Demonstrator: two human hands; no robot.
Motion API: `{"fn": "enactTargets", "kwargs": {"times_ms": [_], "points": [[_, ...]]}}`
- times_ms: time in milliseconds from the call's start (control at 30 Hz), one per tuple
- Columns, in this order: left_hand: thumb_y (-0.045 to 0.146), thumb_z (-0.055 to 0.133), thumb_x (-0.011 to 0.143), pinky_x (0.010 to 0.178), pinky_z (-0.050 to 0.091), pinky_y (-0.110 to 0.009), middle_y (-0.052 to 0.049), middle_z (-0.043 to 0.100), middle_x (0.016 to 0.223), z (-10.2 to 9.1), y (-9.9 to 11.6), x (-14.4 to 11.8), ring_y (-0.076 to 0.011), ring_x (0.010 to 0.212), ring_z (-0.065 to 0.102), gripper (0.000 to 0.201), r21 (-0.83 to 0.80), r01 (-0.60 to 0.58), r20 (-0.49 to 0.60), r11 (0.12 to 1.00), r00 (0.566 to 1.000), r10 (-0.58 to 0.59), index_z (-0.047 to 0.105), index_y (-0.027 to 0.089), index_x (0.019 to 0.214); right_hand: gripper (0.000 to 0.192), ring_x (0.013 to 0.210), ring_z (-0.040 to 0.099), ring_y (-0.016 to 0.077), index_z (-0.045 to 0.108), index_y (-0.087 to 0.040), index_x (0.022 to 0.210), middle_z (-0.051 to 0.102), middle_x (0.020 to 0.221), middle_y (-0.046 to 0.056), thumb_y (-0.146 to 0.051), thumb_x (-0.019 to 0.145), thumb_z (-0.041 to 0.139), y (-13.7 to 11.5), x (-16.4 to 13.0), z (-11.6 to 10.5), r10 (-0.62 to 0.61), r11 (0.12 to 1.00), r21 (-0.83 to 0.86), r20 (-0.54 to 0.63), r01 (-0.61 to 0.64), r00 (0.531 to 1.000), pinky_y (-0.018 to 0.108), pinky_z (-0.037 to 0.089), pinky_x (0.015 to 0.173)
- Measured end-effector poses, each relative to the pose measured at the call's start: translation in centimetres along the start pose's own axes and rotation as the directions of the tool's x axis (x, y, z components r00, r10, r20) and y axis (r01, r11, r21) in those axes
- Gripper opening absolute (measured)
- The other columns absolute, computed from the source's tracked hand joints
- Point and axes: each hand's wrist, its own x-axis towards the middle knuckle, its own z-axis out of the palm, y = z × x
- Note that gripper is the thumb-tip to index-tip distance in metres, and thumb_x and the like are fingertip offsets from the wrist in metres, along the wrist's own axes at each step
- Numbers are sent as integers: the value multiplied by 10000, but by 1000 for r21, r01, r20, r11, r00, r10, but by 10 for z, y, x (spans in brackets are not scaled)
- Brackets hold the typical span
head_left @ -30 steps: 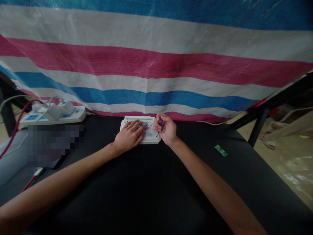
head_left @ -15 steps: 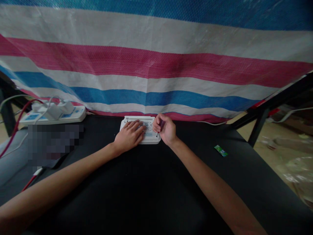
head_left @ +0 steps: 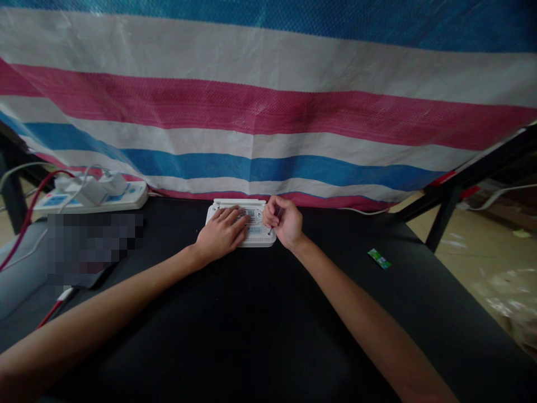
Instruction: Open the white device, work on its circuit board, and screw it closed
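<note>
1. Fingers [head_left: 274, 210] of the right hand [head_left: 285, 224] curl shut around a slim dark tool [head_left: 274, 219], whose tip comes down at the right end of a white device [head_left: 255, 228]. What the tool is cannot be made out; most of it is hidden inside the grip.
2. Fingers [head_left: 232, 215] of the left hand [head_left: 220, 234] lie spread and flat on top of the white device, pressing on it and gripping nothing. They cover its left half, so the markings there are hidden, and the small labels between the two hands are too blurred to read.
3. The white device lies on the black bench [head_left: 251, 336], directly under both sets of fingers, close to the striped tarp [head_left: 268, 112] hanging behind it.
4. Well to the left of the fingers sits a white power strip [head_left: 90, 197] with plugs in it and a red cable [head_left: 29, 218] looping down; below it a patch is pixelated and unreadable.
5. Well to the right of the fingers a small green packet [head_left: 378, 258] lies alone on the bench.
6. Both forearms reach forward from the lower corners and converge on the device, wrists low to the bench; the right wrist bends inward.
</note>
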Motion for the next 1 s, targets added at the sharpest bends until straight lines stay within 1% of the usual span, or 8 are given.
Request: {"fn": "enactTargets", "kwargs": {"times_ms": [100,200,300,433,600,800,1000], "points": [[328,391,1012,998,468,-478,-159,624,1285,0,0,0,-318,1210,568,377,-1,-1,2,1000,1000,1,629,135,1231,322,389,227,81,434,-219,568,296,431,-71,-436,775,549,1,0,1,-21,1000,-12,-17,21,1000,230,228,417],[329,396,1010,1000,465,-483,-164,618,1295,1,0,0,-322,1217,562,380,-6,0,0,1000,1000,0,626,134,1241,340,388,198,77,423,-217,544,270,429,-74,-435,777,543,1,0,1,-19,1000,-10,0,19,1000,229,206,413],[324,399,1008,997,465,-484,-165,617,1298,1,0,-1,-321,1217,563,376,-10,5,3,1000,1000,-5,627,137,1241,352,380,185,76,413,-217,531,255,420,-76,-441,774,535,1,1,-2,2,1000,-8,39,-2,999,230,196,399],[319,397,1007,995,464,-481,-163,620,1296,2,-1,-1,-322,1217,564,375,-6,5,4,1000,1000,-5,629,134,1236,335,361,183,74,441,-212,516,231,398,-82,-414,769,530,0,2,-6,38,999,31,105,-41,994,233,186,387],[327,393,1010,989,466,-487,-167,626,1284,2,-1,-1,-318,1212,566,377,-15,0,-11,1000,1000,0,629,135,1233,328,355,157,72,454,-209,524,212,387,-88,-389,791,515,-2,2,-9,63,995,65,151,-73,987,233,180,385],[330,404,1009,993,465,-477,-157,628,1283,2,0,-1,-311,1210,568,368,-12,5,-12,1000,1000,-5,632,142,1228,313,361,185,72,481,-203,552,244,404,-83,-382,807,516,1,2,-8,29,997,72,137,-39,990,229,191,390],[328,400,1010,993,468,-475,-156,629,1282,2,0,-1,-315,1211,567,376,2,-1,-11,1000,1000,1,629,131,1234,325,369,213,76,503,-203,577,291,413,-75,-421,818,520,4,2,-7,7,999,44,121,-12,993,227,211,395]]}}
